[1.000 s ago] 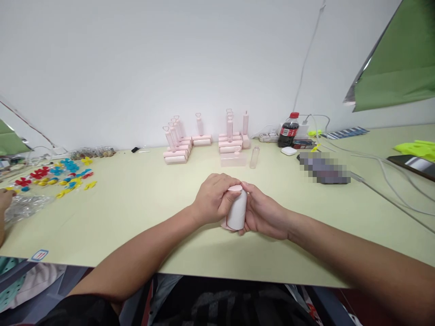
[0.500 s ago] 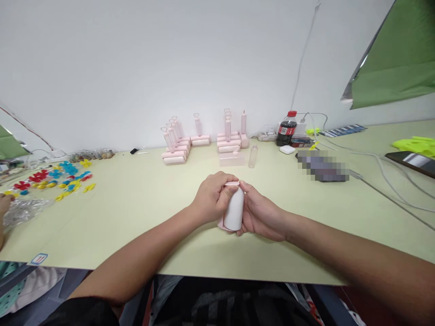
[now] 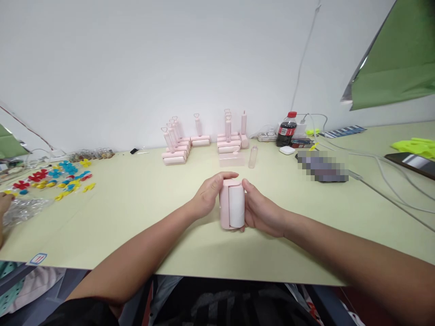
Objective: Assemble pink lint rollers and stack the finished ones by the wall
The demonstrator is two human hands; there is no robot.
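Note:
Both my hands hold a lint roller head (image 3: 237, 207) upright above the table in front of me, with its pink shell at the left and its white paper roll facing me. My right hand (image 3: 263, 206) grips the roll's right side, thumb at the top edge and fingers behind it. My left hand (image 3: 208, 194) presses on the pink shell from the left, thumb near its top corner and index finger stretched behind the top; its other fingers are mostly hidden. Beyond my hands lie a translucent pink cover (image 3: 231, 159) and an upright translucent pink handle tube (image 3: 253, 157).
Several pink lint rollers with upright handles (image 3: 174, 157) stand along the wall. A cola bottle (image 3: 287, 130), a white case (image 3: 287, 150), a blurred device (image 3: 322, 168) and cables are at the right. Colourful plastic pieces (image 3: 70, 167) and another person's hand (image 3: 5, 203) are at the left.
The lint roller head has turned so its pink shell and white roll both face me. My left hand has shifted from over its top to its left side.

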